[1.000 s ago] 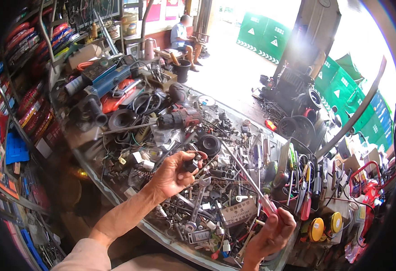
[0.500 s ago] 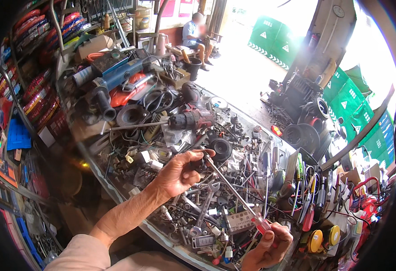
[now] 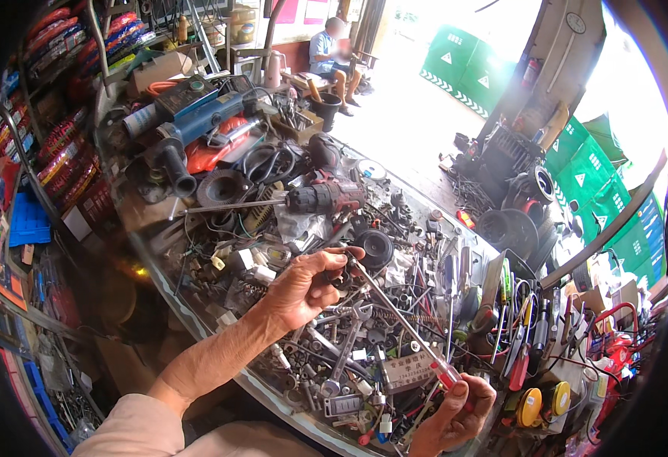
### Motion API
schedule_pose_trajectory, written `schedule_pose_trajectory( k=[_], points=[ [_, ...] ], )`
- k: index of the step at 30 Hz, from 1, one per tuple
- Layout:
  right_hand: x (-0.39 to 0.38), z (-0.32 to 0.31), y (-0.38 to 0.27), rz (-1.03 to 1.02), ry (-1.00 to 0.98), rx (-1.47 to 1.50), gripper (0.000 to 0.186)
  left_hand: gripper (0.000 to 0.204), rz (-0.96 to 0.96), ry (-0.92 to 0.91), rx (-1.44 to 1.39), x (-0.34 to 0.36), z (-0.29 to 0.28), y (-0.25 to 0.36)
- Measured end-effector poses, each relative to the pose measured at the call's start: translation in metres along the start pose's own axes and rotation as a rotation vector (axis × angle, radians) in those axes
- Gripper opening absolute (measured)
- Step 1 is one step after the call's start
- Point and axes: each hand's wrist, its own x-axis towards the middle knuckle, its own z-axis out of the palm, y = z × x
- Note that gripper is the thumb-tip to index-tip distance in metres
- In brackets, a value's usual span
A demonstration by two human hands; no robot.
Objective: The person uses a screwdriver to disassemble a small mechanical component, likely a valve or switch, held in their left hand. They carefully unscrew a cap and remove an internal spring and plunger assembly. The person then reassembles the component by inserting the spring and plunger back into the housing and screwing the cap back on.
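Note:
Between thumb and fingers, my left hand (image 3: 303,289) pinches a small dark part (image 3: 343,276) whose kind I cannot make out. My right hand (image 3: 455,415) is closed round the red handle of a long screwdriver (image 3: 402,324). The shaft slants up to the left, and its tip meets the dark part at my left fingertips. Beneath both hands lies a heap of loose bolts, sockets and fittings, with an open-end wrench (image 3: 343,354) below my left hand. A round black wheel-like part (image 3: 372,247) lies just beyond the left fingertips.
A red and black cordless drill (image 3: 326,196) with a long bit lies across the heap. Behind it sits a blue angle grinder (image 3: 204,122). Screwdrivers and pliers (image 3: 520,365) stand at the right, beside yellow tape rolls (image 3: 530,406). A person (image 3: 334,61) sits at the back.
My right hand and the screwdriver handle have shifted slightly. My left hand holds the dark part in nearly the same place.

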Motion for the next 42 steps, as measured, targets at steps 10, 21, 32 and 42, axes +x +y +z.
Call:
schedule_pose_trajectory(
  k=[10, 21, 32, 42],
  points=[
    [0.001, 0.002, -0.001, 0.074, 0.009, 0.056, 0.019, 0.026, -0.028, -0.032, -0.051, 0.001, -0.004, 0.001],
    [0.003, 0.004, 0.007, -0.112, 0.004, -0.049, 0.019, 0.029, 0.074, -0.003, 0.116, -0.004, 0.005, 0.004],
    [-0.002, 0.001, 0.014, -0.01, 0.071, 0.022, 0.02, 0.028, 0.081, -0.022, 0.106, -0.004, 0.006, 0.003],
    [-0.001, 0.005, 0.01, -0.04, 0.044, 0.069, 0.019, 0.031, 0.126, -0.03, 0.074, 0.0, 0.001, 0.0]
  ],
)
